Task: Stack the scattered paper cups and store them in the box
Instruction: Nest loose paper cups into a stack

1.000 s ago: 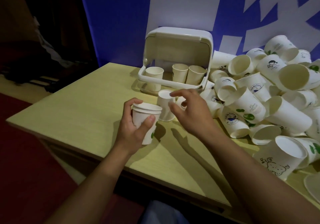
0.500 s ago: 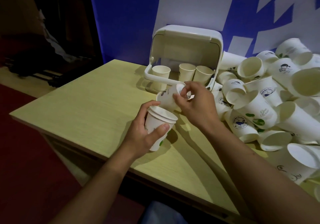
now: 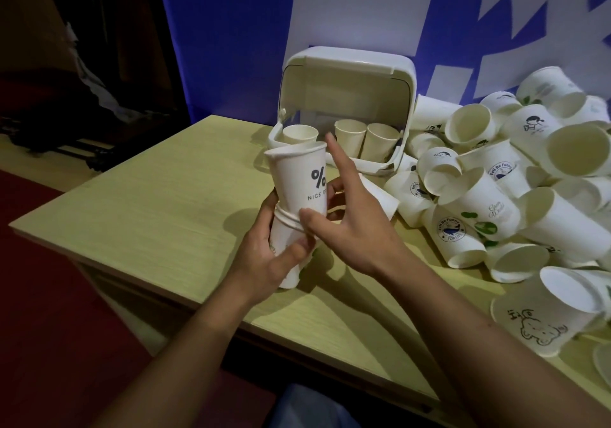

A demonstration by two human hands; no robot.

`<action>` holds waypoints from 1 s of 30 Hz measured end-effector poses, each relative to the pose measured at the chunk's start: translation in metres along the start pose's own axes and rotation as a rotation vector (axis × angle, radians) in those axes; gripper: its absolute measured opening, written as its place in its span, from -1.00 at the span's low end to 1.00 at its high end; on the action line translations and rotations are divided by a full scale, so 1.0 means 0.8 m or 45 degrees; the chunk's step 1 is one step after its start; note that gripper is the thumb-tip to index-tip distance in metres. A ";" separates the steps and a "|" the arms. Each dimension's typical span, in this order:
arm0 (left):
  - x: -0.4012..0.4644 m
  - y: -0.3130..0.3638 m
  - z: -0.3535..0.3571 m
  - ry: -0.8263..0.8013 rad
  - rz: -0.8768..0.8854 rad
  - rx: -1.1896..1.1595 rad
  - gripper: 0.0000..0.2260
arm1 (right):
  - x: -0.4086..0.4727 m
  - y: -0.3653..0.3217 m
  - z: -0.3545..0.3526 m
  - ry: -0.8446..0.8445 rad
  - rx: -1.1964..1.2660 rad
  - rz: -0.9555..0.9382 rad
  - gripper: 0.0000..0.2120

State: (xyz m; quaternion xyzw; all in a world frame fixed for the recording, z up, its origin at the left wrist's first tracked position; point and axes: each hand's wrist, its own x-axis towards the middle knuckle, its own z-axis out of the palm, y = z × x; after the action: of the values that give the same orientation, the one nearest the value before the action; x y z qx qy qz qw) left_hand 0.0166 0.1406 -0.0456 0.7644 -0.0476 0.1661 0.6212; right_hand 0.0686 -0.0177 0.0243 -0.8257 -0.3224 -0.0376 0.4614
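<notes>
Left hand (image 3: 264,259) grips small stack (image 3: 289,245) low, steadying it just above table (image 3: 158,216) so "%" cup (image 3: 299,179) can seat; cup sits only partway in, tilted
Right hand (image 3: 347,226) open, fingers spread, thumb at stack rim, likely letting go
Box (image 3: 347,97) just behind, lid up, three cups (image 3: 350,138) upright inside
Loose pile (image 3: 512,189) within right reach, most still unstacked

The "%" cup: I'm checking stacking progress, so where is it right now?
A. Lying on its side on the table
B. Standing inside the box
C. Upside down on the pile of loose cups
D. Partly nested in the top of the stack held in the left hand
D. The "%" cup stands upright with its base sunk into the stack that the left hand grips; most of its wall shows above the stack's rims.
</notes>
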 end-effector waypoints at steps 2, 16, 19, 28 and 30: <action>0.000 0.000 0.001 0.015 -0.002 -0.008 -0.33 | 0.002 0.004 0.001 0.019 -0.019 -0.005 -0.19; 0.002 0.002 -0.001 0.221 0.029 0.024 -0.29 | 0.035 0.066 -0.012 0.152 -0.686 0.096 -0.62; 0.003 0.004 -0.002 0.239 0.044 0.018 -0.32 | 0.048 0.080 -0.021 0.055 -0.876 0.261 -0.49; 0.002 0.007 0.000 0.135 0.073 0.012 -0.56 | 0.048 0.075 -0.022 -0.022 -0.762 0.329 -0.38; 0.000 0.008 0.001 0.097 0.059 0.054 -0.56 | 0.040 0.068 -0.026 0.052 -0.633 0.299 -0.39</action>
State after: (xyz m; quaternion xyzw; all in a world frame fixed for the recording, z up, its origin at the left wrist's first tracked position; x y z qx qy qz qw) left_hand 0.0148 0.1381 -0.0396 0.7692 -0.0379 0.2103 0.6022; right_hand 0.1294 -0.0378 0.0078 -0.9444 -0.1959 -0.0786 0.2521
